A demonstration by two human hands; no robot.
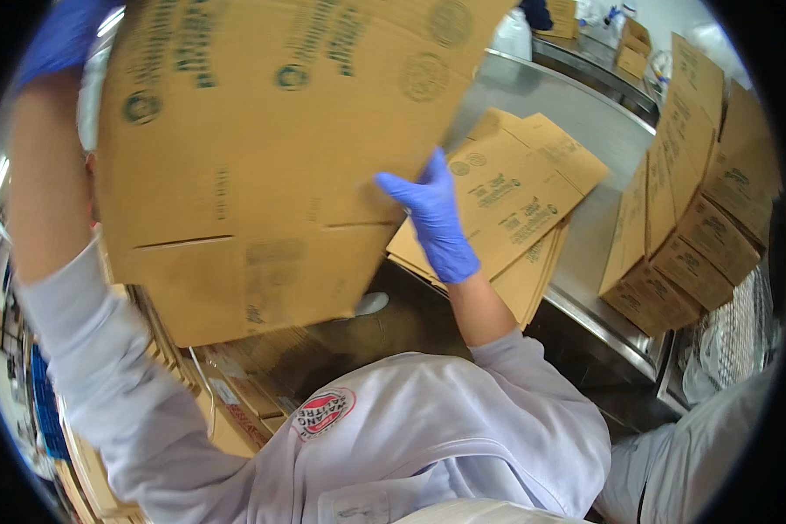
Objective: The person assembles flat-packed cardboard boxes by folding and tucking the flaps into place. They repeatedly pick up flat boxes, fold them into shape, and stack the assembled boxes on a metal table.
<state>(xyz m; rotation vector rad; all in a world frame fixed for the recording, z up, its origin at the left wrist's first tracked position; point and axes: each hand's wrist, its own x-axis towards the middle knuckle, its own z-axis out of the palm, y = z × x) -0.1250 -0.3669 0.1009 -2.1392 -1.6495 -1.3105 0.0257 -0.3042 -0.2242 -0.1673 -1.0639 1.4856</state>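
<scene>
A large flattened cardboard box (262,166), brown with dark green print and slots near its lower end, is held up in front of me between both hands. My right hand (437,223), in a blue-violet glove, grips its right edge, thumb on the near face and the other fingers partly hidden. High on the left, my gloved left hand (59,39) is closed at the upper left edge, its fingertips out of sight. Just beyond my right hand lies a stack of similar flattened boxes (520,179).
The stack rests on a stainless steel table (581,275). Several formed boxes (672,236) stand joined in a row at its right end. Someone's pale clothing (707,454) shows at lower right. More cardboard (236,410) is stacked low at left, near a blue crate (48,410).
</scene>
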